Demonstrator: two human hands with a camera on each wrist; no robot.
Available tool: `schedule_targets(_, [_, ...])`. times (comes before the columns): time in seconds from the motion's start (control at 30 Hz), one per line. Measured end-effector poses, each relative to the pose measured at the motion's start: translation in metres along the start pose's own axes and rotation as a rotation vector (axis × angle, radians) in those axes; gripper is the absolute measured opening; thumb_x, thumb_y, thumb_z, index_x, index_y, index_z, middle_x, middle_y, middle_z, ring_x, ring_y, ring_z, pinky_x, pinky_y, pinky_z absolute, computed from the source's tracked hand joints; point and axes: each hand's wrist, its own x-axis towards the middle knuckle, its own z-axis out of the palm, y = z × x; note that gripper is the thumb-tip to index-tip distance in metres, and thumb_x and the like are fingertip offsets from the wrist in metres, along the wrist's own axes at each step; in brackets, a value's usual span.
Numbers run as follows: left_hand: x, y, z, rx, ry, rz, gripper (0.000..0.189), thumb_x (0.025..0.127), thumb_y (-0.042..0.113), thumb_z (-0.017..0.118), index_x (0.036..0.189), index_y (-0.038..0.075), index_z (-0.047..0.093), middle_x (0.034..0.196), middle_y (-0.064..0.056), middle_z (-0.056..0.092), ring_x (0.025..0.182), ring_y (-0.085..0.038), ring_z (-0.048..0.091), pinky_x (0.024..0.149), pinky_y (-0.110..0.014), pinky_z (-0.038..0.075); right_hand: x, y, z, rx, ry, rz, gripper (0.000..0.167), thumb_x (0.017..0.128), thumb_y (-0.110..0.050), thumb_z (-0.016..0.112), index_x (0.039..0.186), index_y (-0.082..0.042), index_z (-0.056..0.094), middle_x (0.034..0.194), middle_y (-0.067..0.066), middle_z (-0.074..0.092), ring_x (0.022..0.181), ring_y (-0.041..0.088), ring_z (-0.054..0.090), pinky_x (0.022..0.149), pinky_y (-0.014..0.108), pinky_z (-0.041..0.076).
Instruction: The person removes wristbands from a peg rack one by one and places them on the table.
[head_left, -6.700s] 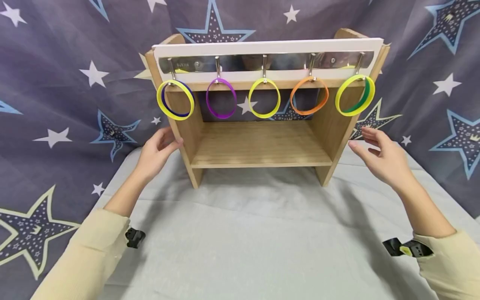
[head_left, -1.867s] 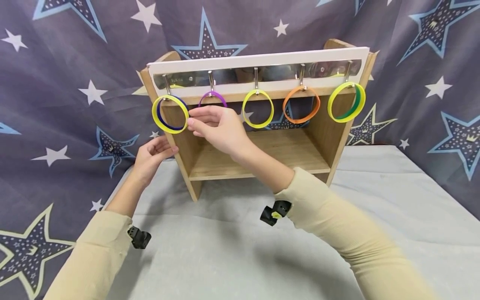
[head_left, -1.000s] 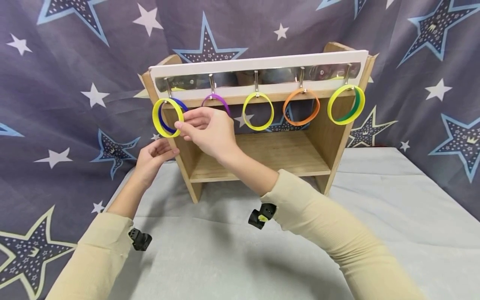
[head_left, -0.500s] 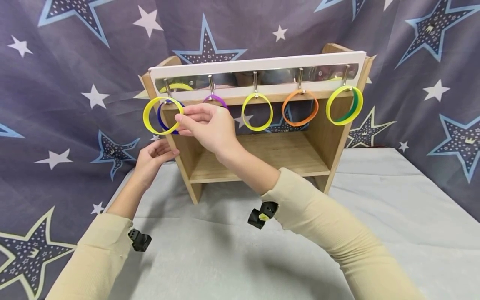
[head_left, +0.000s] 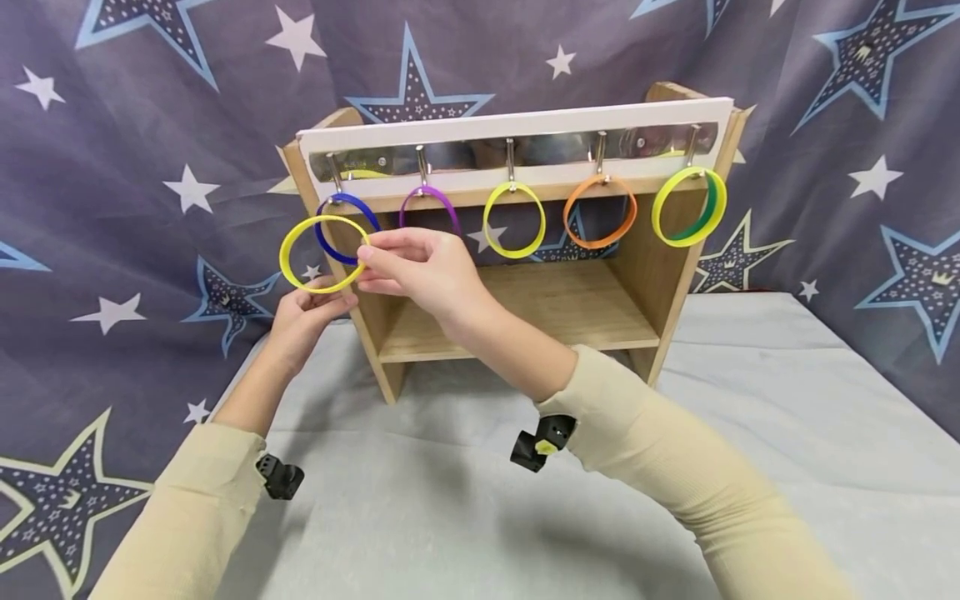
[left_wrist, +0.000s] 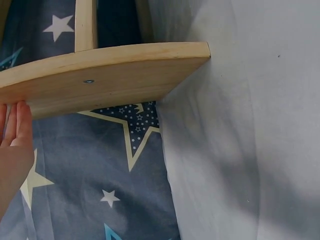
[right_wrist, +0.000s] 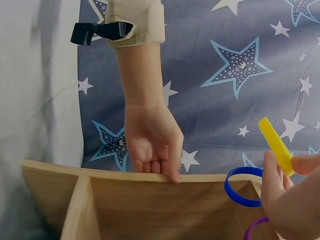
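Observation:
A yellow wristband is pinched at its right edge between thumb and fingers of my right hand, off the hook and in front of the shelf's left side. Behind it, a blue wristband hangs from the leftmost hook. The right wrist view shows the yellow band edge-on, apart from the blue one. My left hand touches the wooden shelf at its left side panel, thumb at the front edge; straight fingers lie against the panel's outer face in the left wrist view.
On the other hooks hang a purple band, partly hidden by my right hand, a yellow one, an orange one, and a yellow and green pair. A white board backs the metal hook rail. Grey cloth covers the table.
My right hand came across from the shelf's right side, grasped the yellow wristband and drew it off the leftmost hook, then lowered it slightly. The blue band stayed hanging. My left hand kept its place.

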Motion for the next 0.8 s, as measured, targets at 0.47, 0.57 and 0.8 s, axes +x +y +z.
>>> schedule_targets(0.47, [-0.001, 0.0, -0.001, -0.06, -0.034, -0.054, 0.019, 0.089, 0.012, 0.065, 0.105, 0.023, 0.061, 0.098, 0.016, 0.065, 0.1, 0.0, 0.059, 0.089, -0.009, 0.045, -0.012, 0.025, -0.022, 0.025, 0.015, 0.191, 0.029, 0.093, -0.003, 0.06, 0.119, 0.009, 0.06, 0.09, 0.012, 0.065, 0.068, 0.01, 0.067, 0.089, 0.036, 0.058])
schedule_targets(0.57, [-0.001, 0.001, -0.001, -0.074, -0.05, -0.058, 0.017, 0.09, 0.012, 0.064, 0.103, 0.023, 0.062, 0.095, 0.015, 0.066, 0.097, 0.0, 0.06, 0.088, -0.009, 0.045, -0.015, 0.031, -0.027, 0.009, 0.02, 0.234, 0.028, 0.093, -0.005, 0.06, 0.118, 0.008, 0.061, 0.088, 0.009, 0.066, 0.069, 0.01, 0.067, 0.093, 0.038, 0.056])
schedule_targets(0.8, [0.0, 0.004, -0.002, -0.21, -0.09, -0.058, 0.019, 0.091, 0.003, 0.059, 0.102, 0.018, 0.064, 0.097, 0.01, 0.069, 0.093, -0.001, 0.063, 0.086, -0.012, 0.05, -0.018, 0.046, -0.038, 0.004, 0.047, 0.325, 0.029, 0.093, -0.005, 0.06, 0.119, 0.007, 0.06, 0.083, 0.005, 0.066, 0.069, 0.009, 0.066, 0.091, 0.034, 0.057])
